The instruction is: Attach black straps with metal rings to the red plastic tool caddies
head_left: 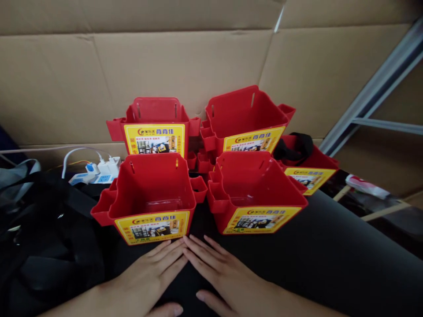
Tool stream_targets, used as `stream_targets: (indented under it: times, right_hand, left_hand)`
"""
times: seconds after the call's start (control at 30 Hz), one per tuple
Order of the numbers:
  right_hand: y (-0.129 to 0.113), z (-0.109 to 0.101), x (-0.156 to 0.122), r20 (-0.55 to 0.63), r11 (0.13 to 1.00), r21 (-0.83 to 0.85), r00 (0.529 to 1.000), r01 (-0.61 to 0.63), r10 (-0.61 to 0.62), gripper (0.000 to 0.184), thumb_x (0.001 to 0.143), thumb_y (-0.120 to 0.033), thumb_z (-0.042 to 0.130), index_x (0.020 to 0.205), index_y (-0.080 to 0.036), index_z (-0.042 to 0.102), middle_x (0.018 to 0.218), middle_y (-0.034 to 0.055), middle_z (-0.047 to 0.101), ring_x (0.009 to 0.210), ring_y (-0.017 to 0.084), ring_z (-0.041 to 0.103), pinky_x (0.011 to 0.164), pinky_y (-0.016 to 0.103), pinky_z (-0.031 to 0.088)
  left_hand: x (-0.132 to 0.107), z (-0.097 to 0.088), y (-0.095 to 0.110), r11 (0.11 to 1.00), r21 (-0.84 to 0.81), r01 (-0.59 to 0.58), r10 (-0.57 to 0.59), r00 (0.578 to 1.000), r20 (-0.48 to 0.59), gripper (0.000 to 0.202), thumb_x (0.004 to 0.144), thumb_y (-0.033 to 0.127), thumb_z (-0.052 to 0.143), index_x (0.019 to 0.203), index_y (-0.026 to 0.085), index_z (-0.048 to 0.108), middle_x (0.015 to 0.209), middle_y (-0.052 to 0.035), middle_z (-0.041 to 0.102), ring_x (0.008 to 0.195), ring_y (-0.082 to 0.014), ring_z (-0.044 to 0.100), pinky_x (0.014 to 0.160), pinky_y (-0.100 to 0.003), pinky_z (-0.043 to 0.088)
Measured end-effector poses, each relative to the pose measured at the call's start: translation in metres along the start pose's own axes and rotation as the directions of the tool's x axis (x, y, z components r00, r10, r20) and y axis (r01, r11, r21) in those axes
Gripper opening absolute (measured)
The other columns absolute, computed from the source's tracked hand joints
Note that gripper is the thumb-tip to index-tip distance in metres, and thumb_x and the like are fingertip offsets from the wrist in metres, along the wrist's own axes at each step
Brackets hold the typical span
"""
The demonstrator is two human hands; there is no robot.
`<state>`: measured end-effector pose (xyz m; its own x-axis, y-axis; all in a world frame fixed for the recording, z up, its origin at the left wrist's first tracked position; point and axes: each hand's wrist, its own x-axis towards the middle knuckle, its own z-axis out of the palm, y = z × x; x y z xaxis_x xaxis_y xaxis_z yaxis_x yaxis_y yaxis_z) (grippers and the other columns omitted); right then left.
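My left hand [150,274] lies flat on the black surface [291,264], fingers stretched out and holding nothing. Beside it my right hand [220,273] rests the same way, and the fingertips of the two hands meet. Just beyond them stands a red plastic tool box [155,185] with a yellow picture label, close to my left fingertips. A second red box [254,180] sits to its right, past my right hand. Behind these are another red box [157,110] on the left and a tilted one [246,112] on the right.
Far right, a red box [322,160] carries a black strap [294,149]. Black straps or bags [49,237] are heaped at the left, near a white power strip [99,176] with plugs. Cardboard [181,66] covers the wall behind; a metal frame [373,83] leans at the right.
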<state>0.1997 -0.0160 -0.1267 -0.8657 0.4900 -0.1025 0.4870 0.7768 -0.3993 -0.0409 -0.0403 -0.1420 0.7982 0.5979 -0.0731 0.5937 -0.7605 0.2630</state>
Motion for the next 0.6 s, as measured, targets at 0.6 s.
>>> stream_targets:
  times: [0.6]
  right_hand:
    - [0.005,0.005,-0.001,-0.046,0.993,0.023,0.992,-0.12,0.121,0.059,0.092,-0.042,0.033,0.144,-0.017,0.02,0.15,0.0051,0.01,0.139,0.02,0.01,0.114,0.039,0.018]
  left_hand:
    - [0.0,-0.013,-0.028,0.982,-0.153,-0.113,0.105,0.992,-0.065,0.056,0.088,0.029,0.05,0.14,0.029,0.029,0.148,0.0003,0.025,0.134,-0.0203,0.028,0.11,-0.037,0.03]
